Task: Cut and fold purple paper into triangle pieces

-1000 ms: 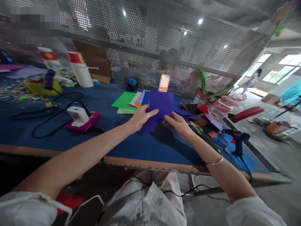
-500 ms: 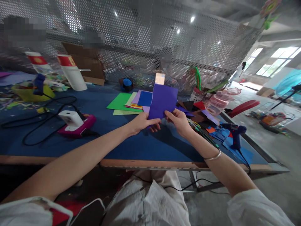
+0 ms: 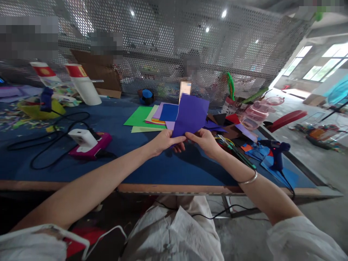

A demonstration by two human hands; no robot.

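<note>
A rectangular sheet of dark purple craft paper (image 3: 191,114) is held up above the blue tabletop, tilted slightly to the right. My left hand (image 3: 166,141) grips its lower left corner, thumb across the front and fingers behind. On the bottom edge, my right hand (image 3: 203,140) pinches the paper, its thumb tip close to the left thumb. Some right fingers are hidden behind the sheet. Just beyond, a pile of coloured sheets, with a blue sheet (image 3: 168,112) on top and a green sheet (image 3: 138,116) at its left, lies on the table.
At right are scissors (image 3: 230,145), paper scraps and a glue gun (image 3: 277,152). A magenta power strip (image 3: 91,146) with a white plug and black cables sits left. Paper-scrap litter surrounds a yellow basket (image 3: 40,110). A perforated metal screen (image 3: 163,43) stands behind the table.
My right hand has slid left along the paper's bottom edge, toward my left thumb. The purple sheet leans a little more to the right. The view has shifted slightly.
</note>
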